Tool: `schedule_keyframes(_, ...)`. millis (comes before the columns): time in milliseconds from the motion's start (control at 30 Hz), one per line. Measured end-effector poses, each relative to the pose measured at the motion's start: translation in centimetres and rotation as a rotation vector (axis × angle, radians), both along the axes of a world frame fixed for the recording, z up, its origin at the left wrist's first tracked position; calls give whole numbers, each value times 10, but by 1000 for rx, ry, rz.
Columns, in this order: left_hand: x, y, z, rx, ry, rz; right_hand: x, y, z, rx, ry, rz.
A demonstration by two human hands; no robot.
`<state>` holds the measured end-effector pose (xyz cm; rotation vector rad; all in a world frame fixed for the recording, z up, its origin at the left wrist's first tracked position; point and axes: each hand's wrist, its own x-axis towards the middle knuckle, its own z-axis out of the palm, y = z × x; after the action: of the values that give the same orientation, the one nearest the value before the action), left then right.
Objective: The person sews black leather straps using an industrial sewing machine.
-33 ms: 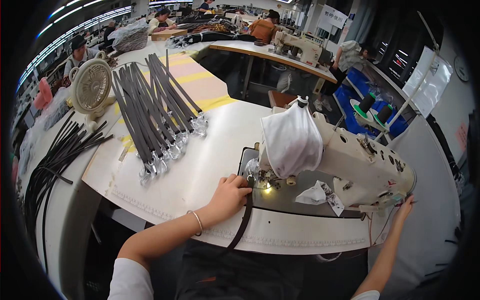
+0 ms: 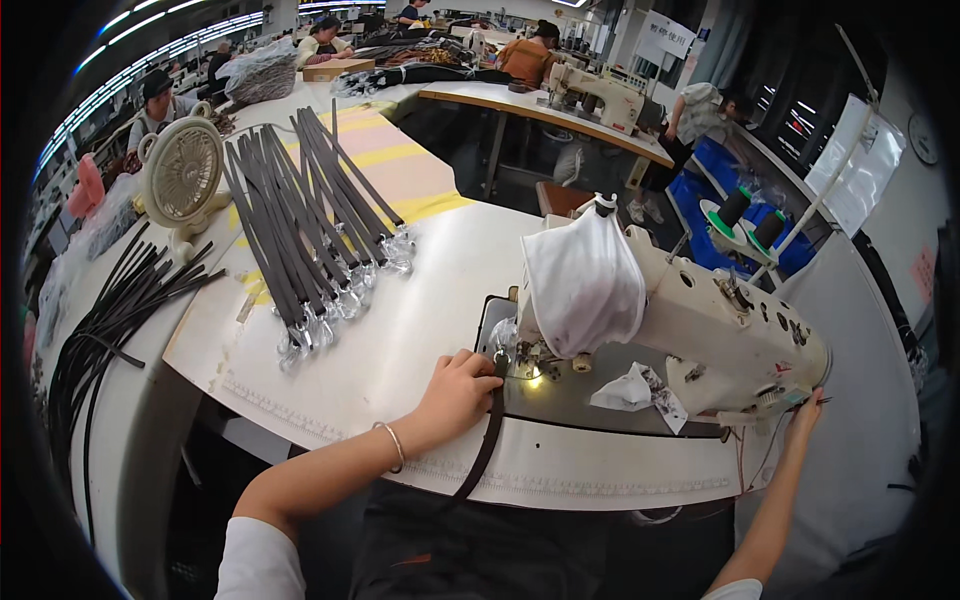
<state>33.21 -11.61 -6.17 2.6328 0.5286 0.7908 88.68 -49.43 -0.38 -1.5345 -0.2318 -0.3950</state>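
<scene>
Nothing has shifted noticeably since the earlier frame: both hands and the strap lie as they did. White desk (image 2: pixel 420 300), curved front edge, carries all items listed. Sewing machine (image 2: pixel 720 330), cream-coloured, stands at the desk's right part, its head end draped with a white cloth cover (image 2: pixel 585 285); its small lamp lights the needle area. Bundle of dark straps with clear-wrapped metal ends (image 2: pixel 300 220) lies fanned across the desk's far left, well apart from the machine. Loose heap of black straps (image 2: pixel 110 320) lies on the adjoining surface at far left. Small cream desk fan (image 2: pixel 182 178) stands just beside the bundle. Black strap (image 2: pixel 487 440), the piece in work, runs from the needle area over the desk's front edge and hangs down toward the person's lap. Left hand (image 2: pixel 458 392), thin bracelet at the wrist, rests on the desk with its grip closed on the black strap, just beside the presser foot. Right hand (image 2: pixel 808 410) reaches up to the machine's right end, at the handwheel; whether its grip is closed cannot be told. Crumpled white scrap (image 2: pixel 632 388) lies on the machine bed.
</scene>
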Motion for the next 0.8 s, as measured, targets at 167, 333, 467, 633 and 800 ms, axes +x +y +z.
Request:
schedule_keyframes(167, -7, 3, -9, 77, -65, 16, 68, -12, 34, -820, -320, -229)
schedule_keyframes(333, 15, 6, -7, 66, -26, -7, 86, 29, 91, -1196, -257, -234)
schedule_keyframes(467, 30, -2, -5, 76, 23, -30, 99, 36, 111, -1371, -208, -191)
schedule_keyframes(633, 25, 10, 4, 42, -2, -116, 106, 37, 116, -1398, -183, -152)
schedule_keyframes(800, 27, 10, -7, 143, -22, -109, 107, 39, 109, -1382, -144, -118)
